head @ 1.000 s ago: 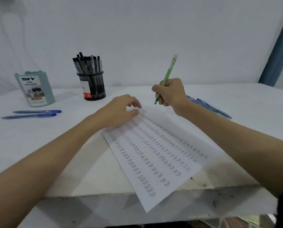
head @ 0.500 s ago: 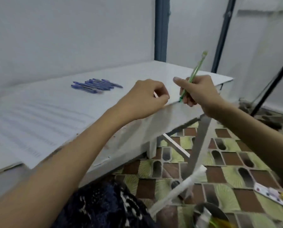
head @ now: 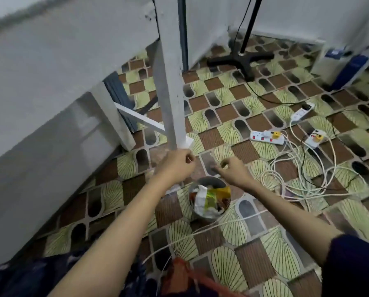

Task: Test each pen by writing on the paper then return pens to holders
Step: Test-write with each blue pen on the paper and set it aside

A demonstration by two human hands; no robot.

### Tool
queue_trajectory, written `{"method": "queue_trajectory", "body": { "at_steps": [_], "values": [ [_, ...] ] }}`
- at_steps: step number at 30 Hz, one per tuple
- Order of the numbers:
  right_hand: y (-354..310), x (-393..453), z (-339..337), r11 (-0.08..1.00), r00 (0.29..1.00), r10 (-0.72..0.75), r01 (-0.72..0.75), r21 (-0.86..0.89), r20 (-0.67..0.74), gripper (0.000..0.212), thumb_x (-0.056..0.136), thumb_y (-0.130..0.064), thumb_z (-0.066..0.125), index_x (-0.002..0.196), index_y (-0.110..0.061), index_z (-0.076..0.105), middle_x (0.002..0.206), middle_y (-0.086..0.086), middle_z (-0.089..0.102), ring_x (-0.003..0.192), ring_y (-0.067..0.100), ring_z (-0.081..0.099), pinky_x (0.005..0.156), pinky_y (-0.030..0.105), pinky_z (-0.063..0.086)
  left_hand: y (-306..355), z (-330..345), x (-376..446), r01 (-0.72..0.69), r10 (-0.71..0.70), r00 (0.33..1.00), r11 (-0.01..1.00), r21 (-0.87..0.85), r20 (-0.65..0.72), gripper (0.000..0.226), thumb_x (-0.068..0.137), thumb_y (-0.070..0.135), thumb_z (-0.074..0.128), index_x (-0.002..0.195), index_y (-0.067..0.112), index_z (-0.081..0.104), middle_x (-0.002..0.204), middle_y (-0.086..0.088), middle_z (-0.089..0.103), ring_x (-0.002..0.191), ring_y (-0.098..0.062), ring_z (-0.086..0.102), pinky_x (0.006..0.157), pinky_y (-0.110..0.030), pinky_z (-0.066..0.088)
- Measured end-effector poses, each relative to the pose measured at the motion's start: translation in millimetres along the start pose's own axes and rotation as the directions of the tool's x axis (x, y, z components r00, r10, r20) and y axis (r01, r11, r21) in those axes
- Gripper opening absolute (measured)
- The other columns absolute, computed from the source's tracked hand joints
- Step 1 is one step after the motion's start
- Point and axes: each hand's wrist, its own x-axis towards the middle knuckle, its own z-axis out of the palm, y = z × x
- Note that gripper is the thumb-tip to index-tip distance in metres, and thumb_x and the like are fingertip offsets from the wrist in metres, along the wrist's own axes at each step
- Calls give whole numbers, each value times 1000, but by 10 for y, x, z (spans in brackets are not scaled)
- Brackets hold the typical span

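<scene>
left hand (head: 179, 162) fingers curled | right hand (head: 230, 170) fingers curled; both above full bin (head: 209, 199) | patterned floor (head: 232, 249)

Two hands (head: 180, 162), one bin (head: 209, 199).

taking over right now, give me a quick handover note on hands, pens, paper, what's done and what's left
Left hand: held over the floor beside the table leg, fingers curled; whether it holds anything is unclear.
Right hand: above the waste bin, fingers curled as if pinching something small; too blurred to tell.
Job's things: no pen shows in either hand. The paper, pens and holders are out of view; only the table from below is seen.
Done: cannot be judged from this view.
Left: look back at the tabletop, check which pens are untested, test them, return all to the holders.
</scene>
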Motion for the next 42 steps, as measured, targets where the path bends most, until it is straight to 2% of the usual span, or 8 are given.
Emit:
{"method": "queue_trajectory", "body": {
  "at_steps": [6, 9, 12, 15, 22, 25, 33, 42],
  "values": [
    [741, 270, 740, 974, 970, 152, -115, -195, 187, 48, 89, -22, 58, 48, -15, 32, 53, 6, 40, 56, 21, 38, 47, 31, 19, -543, 733, 236, 164, -155, 979, 984, -62, 130, 13, 89, 27, 55, 95, 18, 63, 95, -1, 64, 91, -21, 60, 81, -34, 51],
    [918, 372, 1032, 936, 935, 218, -119, -331, 280, 39, 88, -17, 55, 54, -16, 36, 68, 8, 51, 67, 22, 48, 57, 28, 32, -783, 998, 267, 211, -193, 963, 974, -79, 190, 8, 89, 27, 53, 93, 24, 60, 95, 0, 64, 91, -20, 60, 84, -38, 52],
    [991, 419, 1205, 894, 918, 291, -160, -418, 271, 9, 84, -10, 56, 79, -3, 56, 88, 17, 64, 81, 29, 62, 64, 32, 46, -935, 1156, 235, 244, -219, 950, 965, -94, 222, 11, 90, 24, 54, 97, 21, 62, 92, 3, 61, 90, -17, 58, 80, -32, 50],
    [1092, 491, 1341, 871, 918, 321, -189, -454, 234, 17, 86, -11, 56, 100, -1, 60, 101, 13, 67, 94, 29, 65, 69, 32, 48, -1048, 1241, 244, 259, -232, 941, 962, -82, 247, 13, 91, 25, 55, 100, 20, 63, 93, 5, 61, 89, -15, 58, 78, -30, 49],
    [1115, 573, 1270, 878, 961, 266, -208, -431, 78, 14, 87, -17, 52, 88, -5, 59, 90, 13, 62, 85, 32, 60, 60, 30, 40, -1049, 1217, 323, 259, -226, 947, 958, -123, 229, 5, 90, 24, 55, 93, 26, 59, 93, 6, 59, 90, -13, 57, 81, -32, 50],
    [933, 573, 1141, 908, 985, 166, -134, -396, 47, 22, 85, -16, 51, 66, -6, 47, 69, 11, 53, 66, 31, 55, 51, 29, 33, -925, 1096, 383, 228, -199, 958, 965, -127, 204, 5, 91, 25, 54, 94, 27, 58, 95, 5, 61, 93, -16, 58, 86, -37, 50],
    [-244, 380, 282, 896, 949, -287, 218, -387, -131, 30, 90, -38, 54, 79, -14, 68, 71, 5, 68, 66, 22, 63, 50, 27, 41, -249, 31, 352, -14, 11, 999, 996, -84, -31, 16, 91, 23, 53, 105, 22, 61, 100, 5, 61, 89, -13, 58, 81, -34, 51],
    [-2207, -619, -648, 636, 542, -768, 707, -308, -342, 47, 82, -52, 39, 67, -18, 68, 45, -15, 43, 42, 3, 42, 44, 19, 22, 567, -1708, -1037, -194, 295, 770, 953, 232, -566, 18, 91, 22, 50, 103, 19, 62, 97, 2, 64, 89, -18, 60, 80, -37, 49]
  ]
}}
